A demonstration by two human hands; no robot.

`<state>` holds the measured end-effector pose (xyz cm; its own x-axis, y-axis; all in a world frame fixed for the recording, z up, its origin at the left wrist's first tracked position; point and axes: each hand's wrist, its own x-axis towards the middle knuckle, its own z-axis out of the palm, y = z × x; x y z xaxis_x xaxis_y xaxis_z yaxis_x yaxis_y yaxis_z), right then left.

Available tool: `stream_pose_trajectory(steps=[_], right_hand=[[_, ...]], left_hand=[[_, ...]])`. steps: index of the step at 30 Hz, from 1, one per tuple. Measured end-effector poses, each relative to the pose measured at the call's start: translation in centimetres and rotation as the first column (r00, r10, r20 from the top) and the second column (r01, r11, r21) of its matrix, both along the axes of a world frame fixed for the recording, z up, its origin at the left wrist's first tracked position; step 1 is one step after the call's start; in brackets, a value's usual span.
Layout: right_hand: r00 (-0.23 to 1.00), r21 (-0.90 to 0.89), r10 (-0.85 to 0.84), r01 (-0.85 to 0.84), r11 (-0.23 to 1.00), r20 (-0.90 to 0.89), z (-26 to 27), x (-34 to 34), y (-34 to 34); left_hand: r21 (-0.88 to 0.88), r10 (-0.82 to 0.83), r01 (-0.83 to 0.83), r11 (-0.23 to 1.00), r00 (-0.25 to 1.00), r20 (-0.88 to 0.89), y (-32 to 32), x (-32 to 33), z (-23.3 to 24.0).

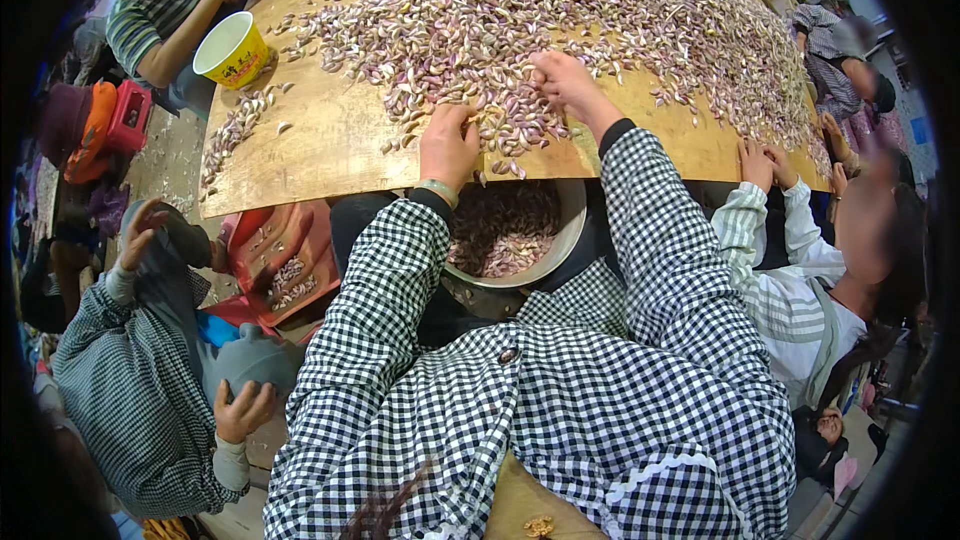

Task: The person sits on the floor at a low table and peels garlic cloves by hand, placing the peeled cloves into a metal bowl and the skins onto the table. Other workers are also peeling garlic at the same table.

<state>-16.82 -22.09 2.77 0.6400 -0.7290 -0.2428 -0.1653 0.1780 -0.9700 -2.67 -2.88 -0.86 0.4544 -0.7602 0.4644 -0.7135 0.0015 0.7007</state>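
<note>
A thick spread of garlic cloves, purple and cream, covers much of the wooden table. My left hand, a bangle at its wrist, rests low over the near edge of the spread with its fingers curled down. Further in and to the right, my right hand bends its fingers together at the cloves. Whether either hand grips a clove is hidden by the fingers. Below the table's edge, between my knees, stands a round metal basin with cloves and dark, shadowed contents.
A yellow paper tub stands at the table's left edge beside a seated person. Below it, a red plastic dustpan-like tray holds some cloves. One person in grey is close at my left; another in a white striped top sits at my right.
</note>
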Motion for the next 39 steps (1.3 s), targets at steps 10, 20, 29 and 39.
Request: stream_pose_trajectory(steps=[10,20,29,39], right_hand=[[0.891,0.760,-0.323,-0.036,0.649,0.318,3.7,1.2,2.2],[0.963,0.808,-0.019,-0.214,0.549,0.268,6.4,12.9,12.0],[0.903,0.631,-0.018,-0.286,0.721,0.430,15.8,37.2,11.4],[0.891,0.342,0.229,-0.372,0.863,0.393,15.8,29.5,9.4]], left_hand=[[-0.037,-0.016,0.010,0.999,0.988,-0.155,0.2,-1.5,0.5],[0.153,-0.208,0.267,0.951,0.925,-0.317,4.4,1.2,1.5],[-0.060,-0.349,0.345,0.937,0.908,-0.231,5.5,1.4,2.3],[-0.108,-0.346,0.329,0.938,0.884,-0.314,5.5,1.2,3.3]])
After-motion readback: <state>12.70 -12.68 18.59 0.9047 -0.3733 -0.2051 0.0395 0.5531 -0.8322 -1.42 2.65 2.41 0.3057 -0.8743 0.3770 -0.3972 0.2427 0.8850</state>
